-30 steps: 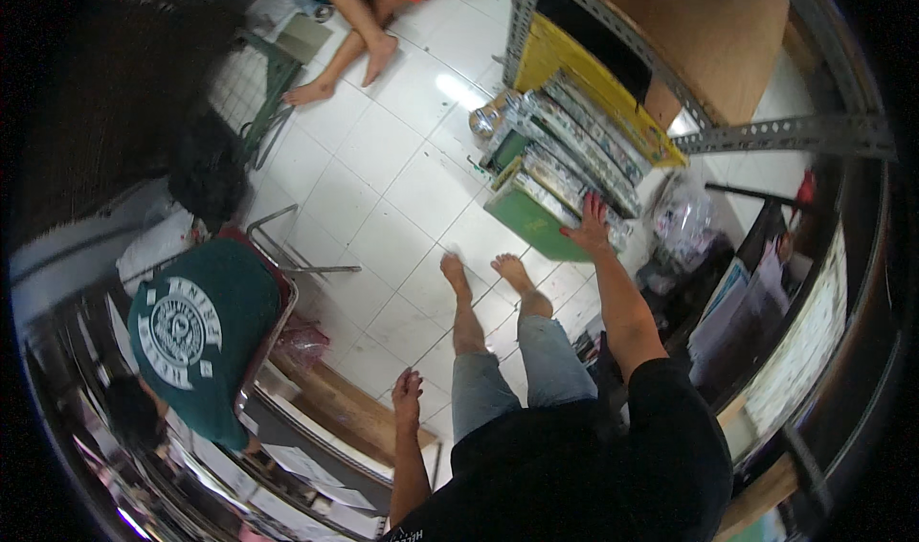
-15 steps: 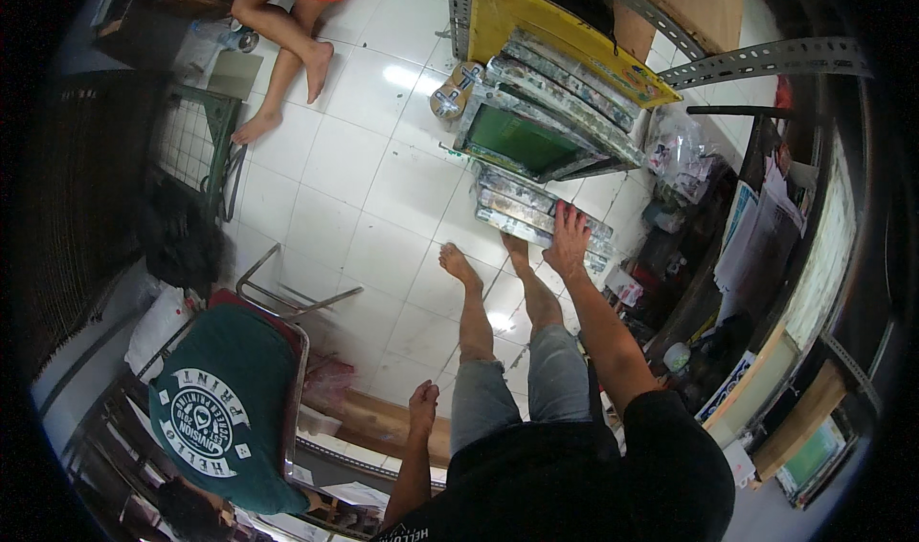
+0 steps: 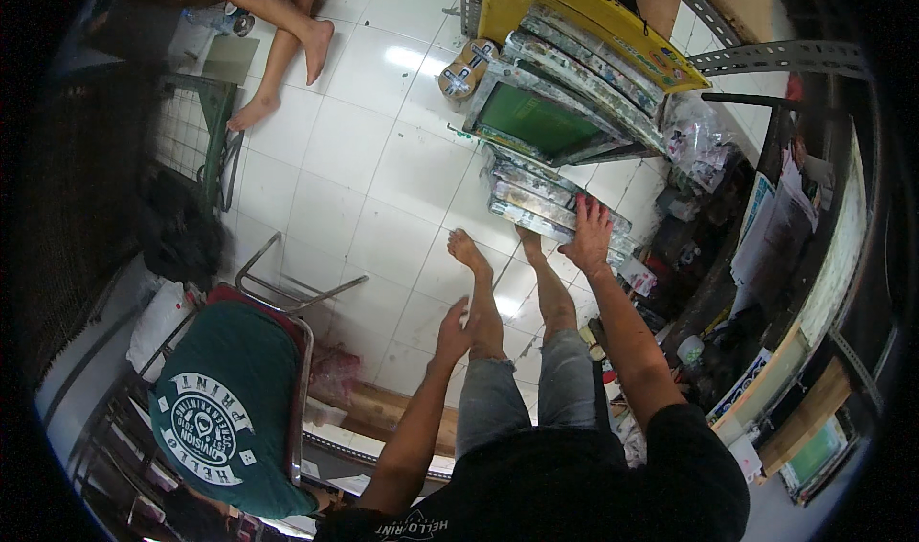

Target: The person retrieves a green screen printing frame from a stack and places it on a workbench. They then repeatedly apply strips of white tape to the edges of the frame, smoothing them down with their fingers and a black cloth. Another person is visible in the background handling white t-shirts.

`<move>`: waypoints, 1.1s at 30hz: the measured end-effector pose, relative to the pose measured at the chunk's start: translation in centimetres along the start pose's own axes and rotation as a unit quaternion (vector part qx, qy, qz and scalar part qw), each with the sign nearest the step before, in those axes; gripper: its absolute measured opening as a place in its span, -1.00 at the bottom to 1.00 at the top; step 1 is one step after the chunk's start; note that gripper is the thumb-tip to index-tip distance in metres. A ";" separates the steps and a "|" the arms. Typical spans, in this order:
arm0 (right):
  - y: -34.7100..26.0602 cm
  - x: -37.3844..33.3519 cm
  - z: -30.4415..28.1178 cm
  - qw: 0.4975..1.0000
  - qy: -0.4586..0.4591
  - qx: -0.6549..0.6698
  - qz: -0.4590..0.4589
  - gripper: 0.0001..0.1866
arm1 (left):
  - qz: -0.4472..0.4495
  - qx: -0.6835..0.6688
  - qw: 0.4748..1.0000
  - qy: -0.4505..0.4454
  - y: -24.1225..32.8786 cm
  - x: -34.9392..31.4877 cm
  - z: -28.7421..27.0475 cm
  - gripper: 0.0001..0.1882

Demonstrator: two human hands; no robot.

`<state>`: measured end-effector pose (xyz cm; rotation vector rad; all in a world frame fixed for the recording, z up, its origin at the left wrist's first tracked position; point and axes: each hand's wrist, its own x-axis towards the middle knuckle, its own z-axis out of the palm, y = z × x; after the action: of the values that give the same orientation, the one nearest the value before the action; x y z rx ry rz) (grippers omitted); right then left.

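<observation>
Several paint-stained screen-printing frames [image 3: 536, 200] lean in a row on the floor ahead of my feet, their top edges toward me. My right hand [image 3: 592, 236] rests on the right end of these edges, fingers stretched over them and thumb apart. Beside my left knee hangs my left hand [image 3: 454, 333], its fingers loosely apart and holding nothing. Just beyond the row stands a larger frame with green mesh [image 3: 536, 124], with more stained frames [image 3: 593, 87] stacked behind it against a yellow panel [image 3: 507, 1].
Two rolls of brown tape [image 3: 458, 80] sit left of the frames. A metal-legged chair draped with a dark green shirt [image 3: 230, 360] stands at left. Cluttered shelves with papers [image 3: 766, 226] line the right. Another person's bare legs [image 3: 278, 73] extend at upper left.
My left hand has come up and forward toward my left knee, its fingers loosening. My right hand stays on the frame edges. The view has shifted slightly.
</observation>
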<state>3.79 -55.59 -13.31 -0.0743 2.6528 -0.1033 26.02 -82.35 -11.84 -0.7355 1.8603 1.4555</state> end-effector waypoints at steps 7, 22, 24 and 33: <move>0.2 0.3 -0.9 0.999 0.009 0.020 -0.025 0.35 | 0.280 0.233 0.931 0.035 13.3 11.3 2.0 0.02; 0.3 15.0 -3.5 0.958 0.197 -0.004 -0.206 -0.05 | 0.261 0.391 0.883 0.009 16.7 18.1 5.1 0.01; -0.7 16.0 -3.1 0.967 0.200 -0.003 -0.160 -0.01 | 0.259 0.389 0.884 0.017 16.7 18.3 5.3 0.02; -1.5 17.8 -3.1 0.986 0.123 -0.033 -0.105 -0.37 | 0.254 0.405 0.878 0.023 16.4 18.7 5.8 0.03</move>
<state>-13.36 -58.11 -18.69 -0.3883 2.8878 -0.0991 2.62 -73.69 -17.39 0.1471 2.5336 0.7577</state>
